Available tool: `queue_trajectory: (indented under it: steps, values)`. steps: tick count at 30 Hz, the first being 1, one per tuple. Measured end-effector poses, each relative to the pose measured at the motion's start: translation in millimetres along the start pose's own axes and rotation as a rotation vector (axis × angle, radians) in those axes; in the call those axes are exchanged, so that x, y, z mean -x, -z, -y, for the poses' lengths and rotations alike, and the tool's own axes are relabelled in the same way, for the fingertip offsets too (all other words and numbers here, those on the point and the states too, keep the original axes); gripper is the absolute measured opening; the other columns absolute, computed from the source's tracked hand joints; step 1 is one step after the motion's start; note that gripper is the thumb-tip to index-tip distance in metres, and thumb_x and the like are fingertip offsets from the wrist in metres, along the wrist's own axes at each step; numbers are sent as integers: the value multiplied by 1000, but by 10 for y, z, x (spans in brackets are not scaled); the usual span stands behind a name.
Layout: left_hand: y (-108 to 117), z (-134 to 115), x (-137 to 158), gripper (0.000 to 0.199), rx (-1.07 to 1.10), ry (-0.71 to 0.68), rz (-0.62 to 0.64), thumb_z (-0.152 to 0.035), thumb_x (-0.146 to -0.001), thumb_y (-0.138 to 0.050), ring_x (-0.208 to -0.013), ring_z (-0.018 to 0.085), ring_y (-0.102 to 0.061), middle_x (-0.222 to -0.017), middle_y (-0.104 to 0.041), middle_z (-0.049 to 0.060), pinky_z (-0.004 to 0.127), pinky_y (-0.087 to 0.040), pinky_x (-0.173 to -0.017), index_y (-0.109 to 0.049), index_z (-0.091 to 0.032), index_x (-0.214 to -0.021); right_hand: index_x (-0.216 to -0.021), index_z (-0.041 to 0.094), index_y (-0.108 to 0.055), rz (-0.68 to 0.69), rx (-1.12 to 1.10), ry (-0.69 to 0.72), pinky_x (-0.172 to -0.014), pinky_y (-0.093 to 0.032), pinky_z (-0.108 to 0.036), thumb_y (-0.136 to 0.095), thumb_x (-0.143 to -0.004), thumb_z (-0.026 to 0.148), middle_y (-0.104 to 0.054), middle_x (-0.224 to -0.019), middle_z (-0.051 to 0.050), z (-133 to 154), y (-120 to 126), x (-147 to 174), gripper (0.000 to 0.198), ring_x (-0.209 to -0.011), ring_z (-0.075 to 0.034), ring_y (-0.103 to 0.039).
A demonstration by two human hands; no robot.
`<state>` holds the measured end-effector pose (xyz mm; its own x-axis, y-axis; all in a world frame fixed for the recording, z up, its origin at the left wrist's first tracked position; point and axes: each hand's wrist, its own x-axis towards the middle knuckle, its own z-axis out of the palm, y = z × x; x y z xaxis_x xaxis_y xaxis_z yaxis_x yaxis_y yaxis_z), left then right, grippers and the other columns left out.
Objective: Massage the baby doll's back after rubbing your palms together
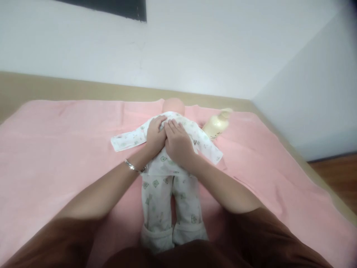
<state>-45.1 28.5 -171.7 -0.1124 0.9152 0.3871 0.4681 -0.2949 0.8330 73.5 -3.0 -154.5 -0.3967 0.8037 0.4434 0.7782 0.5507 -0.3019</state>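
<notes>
Nearest, the person's dark brown cloth sleeves (64, 230) are framing the legs of a baby doll (162, 169) in white, green-printed clothes, which is lying at the centre, apparently face down. Its loose white printed trousers (157, 208) are ending in turned-up cuffs.

Further up, the left hand (156, 136), with a thin silvery metal bracelet (132, 166) circling its wrist, and the right hand (178, 143) are lying side by side and touching on the back of the doll's white long-sleeved printed top (163, 160). Neither grip is closing on anything: both palms are facing down, fingers extended and nearly together. Whether they are pressing or just resting, I cannot tell.

As for progress, the doll is already wearing both garments and lying in place; the contact on its back seems under way, and nothing is showing how much of it is left.

Beyond, a pale yellow plastic bottle (216, 125) is leaning beside the doll's right-hand sleeve, untouched. The doll's smooth, bald pinkish head (173, 105) is pointing toward the wall. A wrinkled pink cloth (78, 149) is covering most of the tan desk (92, 91), and a plain white wall (195, 48) is rising behind.
</notes>
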Motion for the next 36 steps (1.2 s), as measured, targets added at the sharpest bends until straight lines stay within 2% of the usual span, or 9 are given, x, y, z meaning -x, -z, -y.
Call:
queue_trajectory:
  steps: [5,9,12,15,20,24,26,30,36]
  values:
    - [6,-59,-1,27,9,21,-12,-23,-89,-45,-110,22,-65,-115,-73,7,41,-53,-108,-66,-22,-105,-148,13,-51,186,-106,210,-130,-24,-55,-37,-93,20,-46,-159,-9,-376,90,-216,57,-153,-25,-37]
    - [-1,-39,-12,35,-26,30,-10,-25,-90,-46,-124,23,-60,-131,-68,8,41,-46,-117,-65,-20,-119,-148,19,-52,219,-77,136,-127,-25,-61,-41,-98,32,-43,-161,-8,-625,160,-357,53,-155,-31,-32]
    - [-13,-9,-15,40,-6,44,-12,-25,-90,-46,-131,23,-57,-136,-65,10,41,-42,-121,-64,-16,-124,-151,12,-47,214,21,4,-125,-29,-61,-38,-100,32,-37,-163,-14,-520,192,-318,55,-154,-36,-32]
    - [-21,-4,-7,38,42,65,-32,-26,-90,-46,-129,24,-58,-134,-67,10,43,-42,-121,-66,-16,-121,-152,0,-41,177,147,-102,-124,-30,-59,-32,-102,28,-36,-161,-25,-183,195,-129,58,-152,-38,-34]
    - [-19,-7,7,36,155,115,-68,-28,-90,-45,-125,23,-61,-129,-69,9,43,-44,-118,-68,-17,-115,-152,-4,-38,174,193,-23,-129,-23,-57,-35,-99,20,-36,-161,-24,236,164,140,59,-155,-38,-29]
    - [-23,14,-9,36,133,95,-73,-30,-92,-42,-119,23,-63,-123,-71,8,43,-47,-115,-69,-18,-111,-150,10,-47,247,55,87,-132,-16,-55,-33,-98,20,-41,-162,-10,-16,183,-29,55,-156,-29,-28]
    - [-27,22,-18,37,104,68,-63,-31,-93,-40,-119,23,-63,-122,-72,9,42,-47,-114,-69,-17,-112,-149,19,-50,272,21,89,-129,-16,-61,-31,-100,23,-37,-165,-6,-215,195,-156,53,-158,-30,-23]
    - [-32,33,-18,40,78,46,-54,-31,-94,-40,-126,22,-60,-130,-69,10,41,-44,-118,-67,-15,-119,-152,25,-47,238,24,-32,-126,-20,-64,-32,-102,31,-29,-168,-7,-408,187,-275,52,-158,-33,-20]
    - [-35,25,-11,40,76,45,-58,-28,-93,-41,-125,22,-60,-130,-69,9,41,-44,-118,-68,-16,-120,-154,24,-44,229,46,-77,-125,-23,-63,-33,-101,33,-28,-168,-9,-366,170,-250,54,-156,-35,-25]
